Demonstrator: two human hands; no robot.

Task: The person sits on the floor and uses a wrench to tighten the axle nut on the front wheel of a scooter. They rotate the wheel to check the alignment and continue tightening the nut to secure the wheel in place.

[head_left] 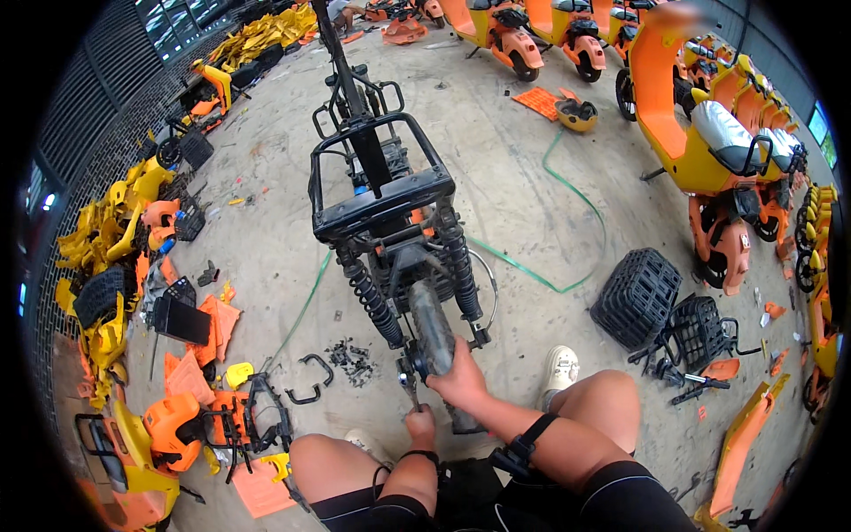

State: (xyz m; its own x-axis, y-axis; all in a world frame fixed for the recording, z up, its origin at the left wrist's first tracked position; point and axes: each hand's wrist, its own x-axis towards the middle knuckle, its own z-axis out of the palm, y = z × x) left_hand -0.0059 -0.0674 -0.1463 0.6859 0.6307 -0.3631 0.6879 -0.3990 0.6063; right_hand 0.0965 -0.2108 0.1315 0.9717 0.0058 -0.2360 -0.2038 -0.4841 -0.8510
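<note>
A stripped black scooter frame (355,217) stands in front of me, its rear wheel (432,324) toward my knees. Coil-spring shock absorbers, a left one (377,306) and a right one (457,257), flank the wheel. My right hand (459,379) is closed around the right side of the tyre, low down. Just left of it, my left hand (421,424) is closed on the lower end of a wrench (411,390), whose upper end meets the axle area at the wheel's left side. The hub is partly hidden by my hands.
Small black fasteners (351,361) and curved black handles (310,377) lie on the floor to the left. Black baskets (636,300) sit at right. A green hose (523,266) crosses the concrete. Yellow and orange panels are heaped at left; assembled scooters (700,151) line the right.
</note>
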